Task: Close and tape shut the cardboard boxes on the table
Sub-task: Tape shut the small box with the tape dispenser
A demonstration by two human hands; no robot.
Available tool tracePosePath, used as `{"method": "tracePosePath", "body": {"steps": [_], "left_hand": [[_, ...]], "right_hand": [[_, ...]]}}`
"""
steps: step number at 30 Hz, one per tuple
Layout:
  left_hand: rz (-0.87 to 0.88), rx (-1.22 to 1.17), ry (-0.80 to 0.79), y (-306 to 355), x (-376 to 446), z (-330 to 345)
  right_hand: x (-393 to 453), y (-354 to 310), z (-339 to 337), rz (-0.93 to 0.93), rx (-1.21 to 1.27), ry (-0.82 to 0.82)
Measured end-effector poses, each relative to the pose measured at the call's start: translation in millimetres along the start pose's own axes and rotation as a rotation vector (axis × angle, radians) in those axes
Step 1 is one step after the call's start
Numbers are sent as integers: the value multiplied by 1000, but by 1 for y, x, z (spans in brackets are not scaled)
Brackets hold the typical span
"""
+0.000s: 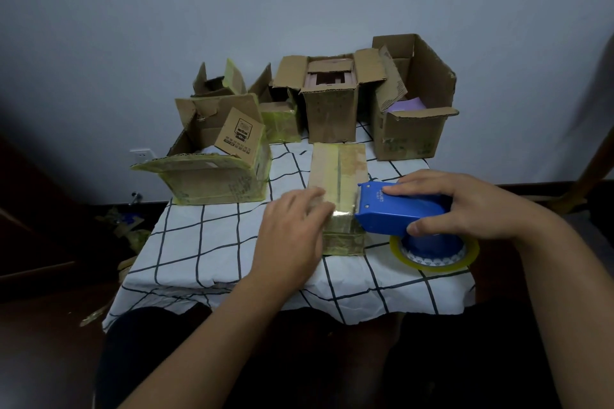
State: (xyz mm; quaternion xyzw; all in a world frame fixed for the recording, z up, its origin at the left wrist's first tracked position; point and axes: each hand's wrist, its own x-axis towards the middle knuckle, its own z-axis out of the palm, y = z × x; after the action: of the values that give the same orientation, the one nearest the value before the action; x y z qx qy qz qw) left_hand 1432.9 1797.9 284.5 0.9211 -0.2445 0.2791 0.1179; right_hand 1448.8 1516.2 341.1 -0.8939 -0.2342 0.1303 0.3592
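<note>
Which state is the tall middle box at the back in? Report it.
Open. The tall middle box has its top flaps spread outward, and its contents show inside.

Print on the box flap (240,133) is unreadable.

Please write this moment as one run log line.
left hand presses closed box | right hand grips blue tape dispenser at box's near end | other boxes open

Left hand (292,226) presses the closed box (339,176); right hand (465,206) grips the tape dispenser (398,209) (blue)
</note>
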Motion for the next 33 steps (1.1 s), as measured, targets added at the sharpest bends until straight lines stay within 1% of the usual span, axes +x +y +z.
{"method": "tracePosePath", "body": {"steps": [2, 5, 6, 10, 13, 16, 19, 21, 23, 25, 28, 33], "left_hand": [[74, 24, -50, 2, -6, 5], [91, 133, -119, 1, -12, 13], [99, 158, -110, -1, -12, 16], [180, 199, 11, -11, -6, 22], [223, 228, 29, -21, 3, 14], [247, 200, 14, -26, 8, 11], [229, 99, -43, -21, 7, 18], [195, 57, -59, -18, 6, 21], [175, 59, -41, -17, 7, 25], [183, 72, -22, -16, 6, 31], [232, 56, -35, -13, 3, 37], [201, 54, -11, -11, 5, 40]], "right_hand": [[0, 1, 0, 1, 11, 3], [0, 3, 1, 0, 15, 4], [0, 4, 1, -1, 14, 4], [-1, -1, 2, -17, 15, 15], [1, -6, 7, -40, 0, 76], [7, -8, 17, -43, -57, 124], [8, -8, 27, -35, -111, 148], [7, -7, 32, -39, -92, 166], [6, -4, 34, -41, -79, 179], [6, -1, 34, -41, -67, 190], [5, 3, 34, -41, -51, 187], [6, 8, 38, -59, 36, 194]]}}
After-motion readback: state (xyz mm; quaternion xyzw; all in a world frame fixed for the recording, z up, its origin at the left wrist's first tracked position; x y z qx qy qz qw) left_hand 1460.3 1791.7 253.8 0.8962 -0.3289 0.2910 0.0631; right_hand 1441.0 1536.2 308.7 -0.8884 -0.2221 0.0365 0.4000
